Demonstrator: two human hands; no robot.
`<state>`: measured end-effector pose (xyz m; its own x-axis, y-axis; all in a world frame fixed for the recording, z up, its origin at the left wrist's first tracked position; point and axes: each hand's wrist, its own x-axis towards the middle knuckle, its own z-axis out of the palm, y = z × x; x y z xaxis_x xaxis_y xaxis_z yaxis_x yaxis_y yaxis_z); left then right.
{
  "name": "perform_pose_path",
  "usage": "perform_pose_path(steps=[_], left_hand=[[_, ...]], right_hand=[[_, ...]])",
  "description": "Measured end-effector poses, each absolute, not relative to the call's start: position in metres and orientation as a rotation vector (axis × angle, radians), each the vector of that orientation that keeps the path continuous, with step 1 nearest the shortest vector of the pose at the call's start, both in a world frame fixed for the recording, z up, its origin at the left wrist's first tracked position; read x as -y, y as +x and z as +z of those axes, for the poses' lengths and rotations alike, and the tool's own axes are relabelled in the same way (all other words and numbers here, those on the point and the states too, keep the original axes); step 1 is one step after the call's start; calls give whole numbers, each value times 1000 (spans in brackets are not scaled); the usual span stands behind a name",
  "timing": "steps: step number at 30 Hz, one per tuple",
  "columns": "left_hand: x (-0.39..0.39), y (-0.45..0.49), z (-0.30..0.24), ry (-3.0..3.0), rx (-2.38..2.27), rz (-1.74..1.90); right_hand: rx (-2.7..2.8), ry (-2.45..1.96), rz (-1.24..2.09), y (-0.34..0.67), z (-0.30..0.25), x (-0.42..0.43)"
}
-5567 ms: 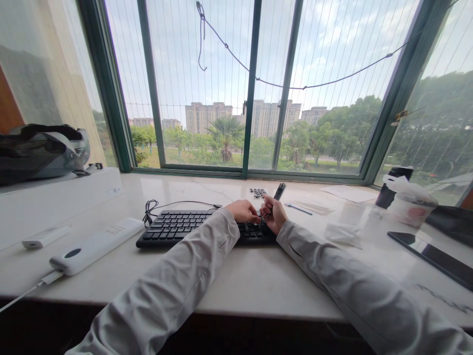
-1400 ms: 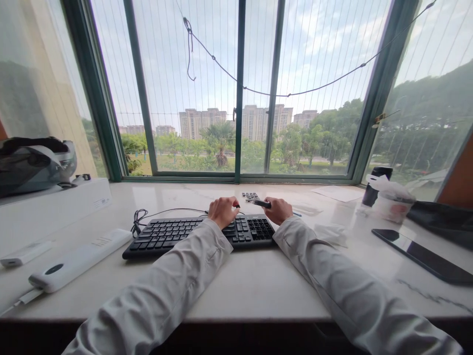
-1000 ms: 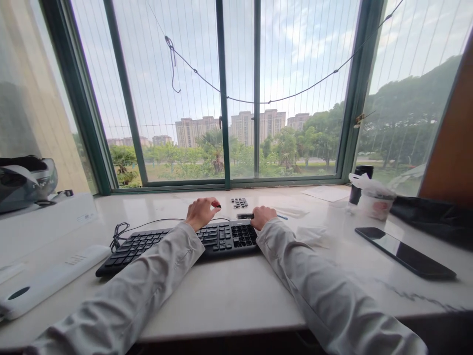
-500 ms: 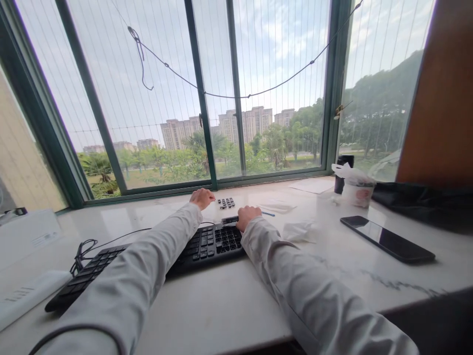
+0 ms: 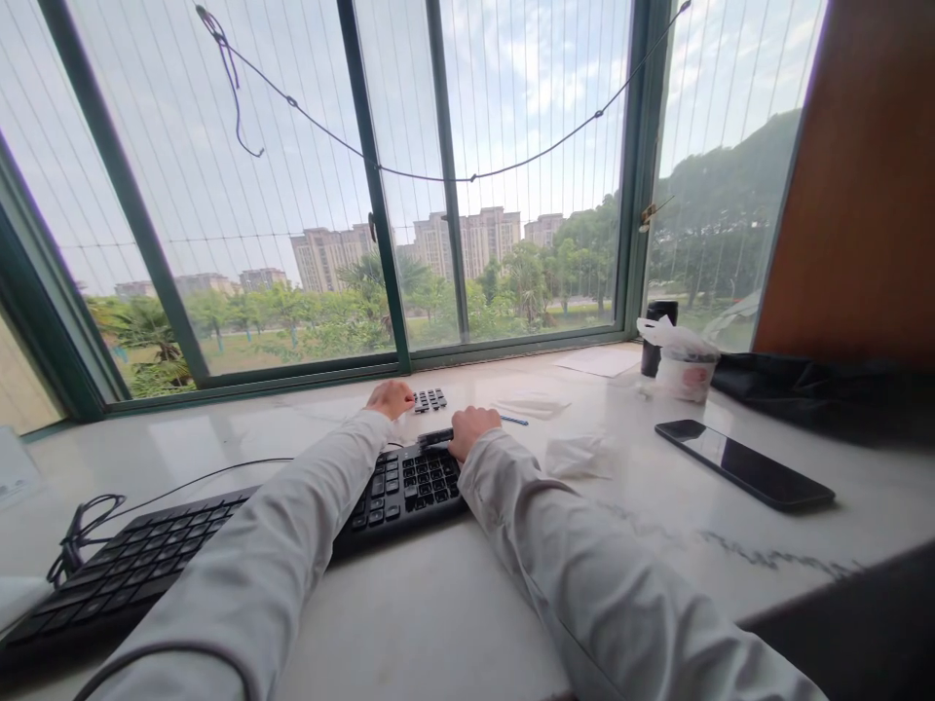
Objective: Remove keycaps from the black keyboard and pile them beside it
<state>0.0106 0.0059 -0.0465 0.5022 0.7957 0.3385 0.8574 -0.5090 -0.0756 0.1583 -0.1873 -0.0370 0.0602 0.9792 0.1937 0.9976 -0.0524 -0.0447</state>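
A black keyboard (image 5: 398,508) lies across the counter, and my left sleeve covers its middle. Several dark square pieces (image 5: 430,400), like keycaps, stand in rows behind it. My left hand (image 5: 392,399) is at the left edge of these pieces, fingers curled together; whatever is in them is hidden. Closed at the keyboard's upper right corner, my right hand (image 5: 474,431) holds a dark, brush-like tool (image 5: 436,439) that points left over the top keys. A thin blue stick (image 5: 514,420) shows behind the right hand; I cannot tell whether it joins the tool.
White tissues (image 5: 580,456) lie right of my right hand. Further right are a black phone (image 5: 741,463), a bagged white cup (image 5: 687,375) and a dark bottle (image 5: 658,336). A coiled cable (image 5: 86,531) sits at the left. Windows (image 5: 511,346) close off the back.
The view has turned rightward and shifted, so the scene sits further left. My left hand has moved closer to the rows of dark pieces. My right hand keeps its hold on the tool.
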Motion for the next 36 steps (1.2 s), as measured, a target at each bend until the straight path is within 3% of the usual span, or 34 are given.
perform_pose_path(steps=[24,36], left_hand=[[6,16,-32,-2502,1391,-323],[86,-18,27,-2407,1495,-403]], right_hand=[[2045,-2159,-160,159,-36,188],[1911,-1990,-346,143,-24,200]])
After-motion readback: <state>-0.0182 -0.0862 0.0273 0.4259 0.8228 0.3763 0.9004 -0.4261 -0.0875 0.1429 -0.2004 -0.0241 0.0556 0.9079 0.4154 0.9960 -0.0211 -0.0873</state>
